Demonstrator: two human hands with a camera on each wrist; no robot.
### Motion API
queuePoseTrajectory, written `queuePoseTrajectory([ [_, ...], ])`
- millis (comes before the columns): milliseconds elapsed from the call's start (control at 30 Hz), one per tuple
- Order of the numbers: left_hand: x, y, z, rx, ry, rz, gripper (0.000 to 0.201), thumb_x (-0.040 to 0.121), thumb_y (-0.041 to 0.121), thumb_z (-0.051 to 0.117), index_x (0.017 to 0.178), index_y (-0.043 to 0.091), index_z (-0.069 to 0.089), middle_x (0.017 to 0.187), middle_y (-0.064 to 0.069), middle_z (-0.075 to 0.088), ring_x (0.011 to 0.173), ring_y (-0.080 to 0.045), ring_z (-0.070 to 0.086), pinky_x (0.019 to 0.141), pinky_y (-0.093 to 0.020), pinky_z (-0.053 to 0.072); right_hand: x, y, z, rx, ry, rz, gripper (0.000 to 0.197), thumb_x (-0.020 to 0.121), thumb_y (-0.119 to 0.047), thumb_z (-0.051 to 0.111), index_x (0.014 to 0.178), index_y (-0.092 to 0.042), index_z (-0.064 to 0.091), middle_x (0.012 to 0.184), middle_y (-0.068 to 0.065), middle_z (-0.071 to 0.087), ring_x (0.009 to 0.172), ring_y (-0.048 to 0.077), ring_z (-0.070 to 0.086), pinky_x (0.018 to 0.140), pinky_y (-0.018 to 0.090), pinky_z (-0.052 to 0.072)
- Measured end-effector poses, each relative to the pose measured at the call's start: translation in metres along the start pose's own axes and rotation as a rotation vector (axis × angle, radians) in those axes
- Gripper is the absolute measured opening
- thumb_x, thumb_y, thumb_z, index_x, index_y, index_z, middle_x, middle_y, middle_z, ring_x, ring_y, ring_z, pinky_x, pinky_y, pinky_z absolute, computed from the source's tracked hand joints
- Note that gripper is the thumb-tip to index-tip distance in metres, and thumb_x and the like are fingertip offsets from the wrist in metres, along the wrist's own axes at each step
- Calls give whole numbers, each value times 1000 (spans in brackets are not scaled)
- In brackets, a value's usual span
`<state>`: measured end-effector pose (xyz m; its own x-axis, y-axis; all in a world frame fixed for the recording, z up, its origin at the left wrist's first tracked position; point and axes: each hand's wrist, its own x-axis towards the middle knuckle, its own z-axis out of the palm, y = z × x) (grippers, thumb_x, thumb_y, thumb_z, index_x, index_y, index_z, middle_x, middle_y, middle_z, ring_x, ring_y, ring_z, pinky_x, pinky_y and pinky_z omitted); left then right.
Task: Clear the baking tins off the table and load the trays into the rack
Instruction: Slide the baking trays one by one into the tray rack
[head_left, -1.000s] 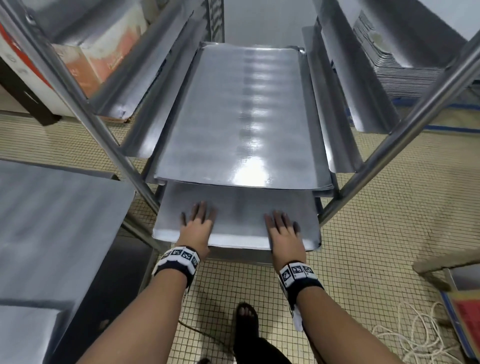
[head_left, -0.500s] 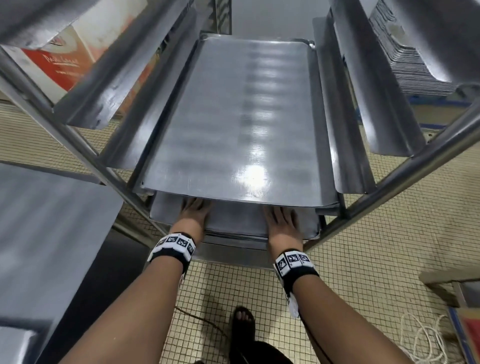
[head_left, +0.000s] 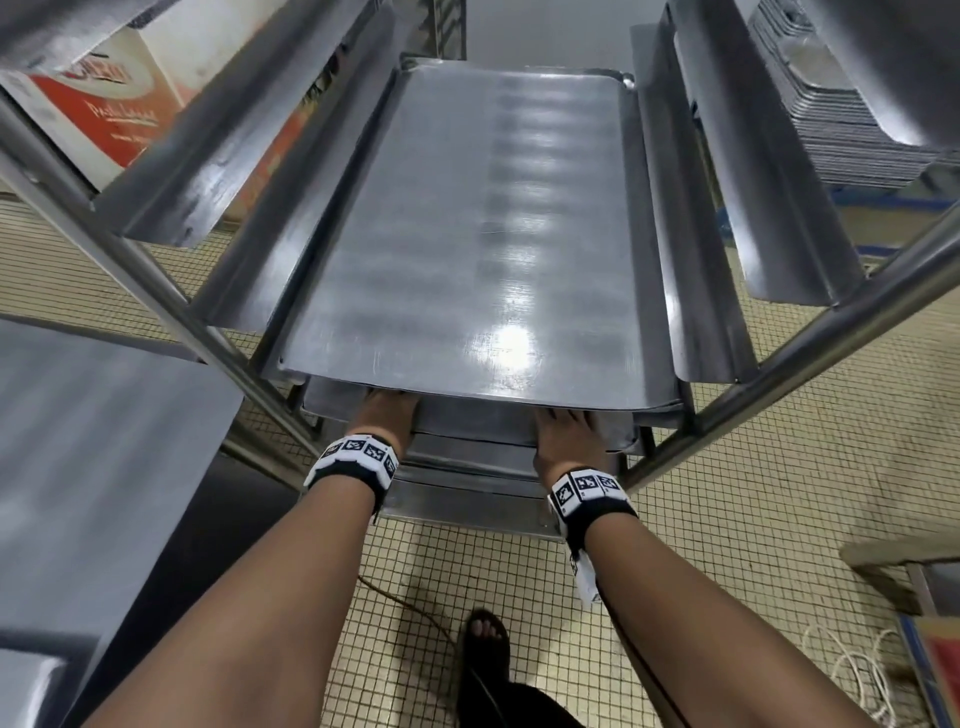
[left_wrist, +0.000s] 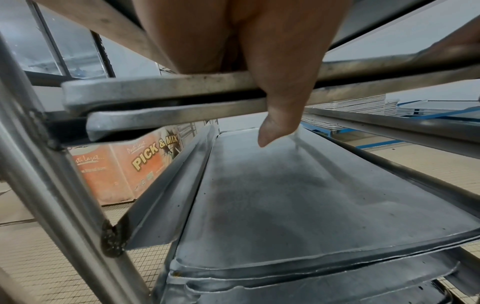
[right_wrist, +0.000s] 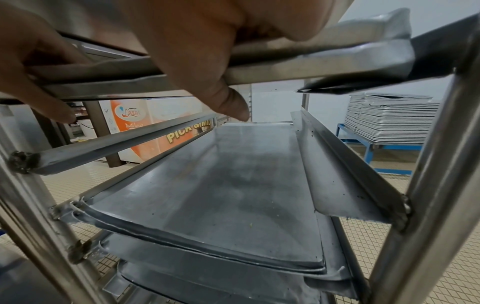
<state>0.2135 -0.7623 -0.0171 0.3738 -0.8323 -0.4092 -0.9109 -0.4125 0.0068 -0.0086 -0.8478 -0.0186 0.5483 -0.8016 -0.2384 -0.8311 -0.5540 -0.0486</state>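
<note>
A steel rack (head_left: 831, 322) holds several flat metal trays on its side runners. The top tray (head_left: 467, 234) lies fully in. Just beneath it, both my hands lie on a lower tray (head_left: 467, 421) that is nearly all the way in. My left hand (head_left: 382, 421) and right hand (head_left: 563, 436) rest palm down on its front edge, and the upper tray hides their fingers. In the left wrist view the left thumb (left_wrist: 275, 127) hangs over the tray's front rim (left_wrist: 155, 90). The right thumb (right_wrist: 231, 102) hangs likewise over the rim (right_wrist: 337, 61). More trays (right_wrist: 221, 205) sit below.
A steel table (head_left: 78, 467) stands at my left. A tall stack of trays (right_wrist: 389, 119) rests on a blue stand at the back right. An orange and white cabinet (head_left: 104, 104) is behind the rack. A white cord (head_left: 857, 670) lies on the tiled floor near my foot (head_left: 485, 639).
Both hands have pushed the lower tray deeper into the rack. It now sits almost wholly beneath the upper tray, and the fingers have gone out of sight under it.
</note>
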Motion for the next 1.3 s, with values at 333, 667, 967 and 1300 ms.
queuePoseTrajectory([
  [333,-34,5,25,8,140,-20,73,92,20,58,156,17,24,166,-6,8,153,-29,4,124,-46,6,-15,-12,18,3,14,108,76,88,-3,44,156,-14,12,162,11,14,150,31,8,123,44,2],
  [667,-163,-42,41,-279,114,-58,40,91,33,57,129,20,52,120,-11,67,110,-33,63,90,-43,54,-115,-92,-3,-32,52,5,35,93,-13,49,128,-14,54,126,11,61,118,32,56,100,41,44],
  [967,-309,-181,55,-406,361,-376,40,89,27,55,127,21,61,125,-12,65,116,-33,59,96,-42,51,-178,-264,-16,153,78,-386,26,94,-33,49,111,-17,60,111,10,67,104,33,65,83,39,53],
  [1300,-470,-286,137,-619,199,-1088,53,93,40,55,141,22,42,143,-7,46,132,-32,41,101,-47,43,-218,-420,-4,49,-36,-763,36,91,-33,52,123,-17,58,120,8,64,110,29,63,91,37,53],
])
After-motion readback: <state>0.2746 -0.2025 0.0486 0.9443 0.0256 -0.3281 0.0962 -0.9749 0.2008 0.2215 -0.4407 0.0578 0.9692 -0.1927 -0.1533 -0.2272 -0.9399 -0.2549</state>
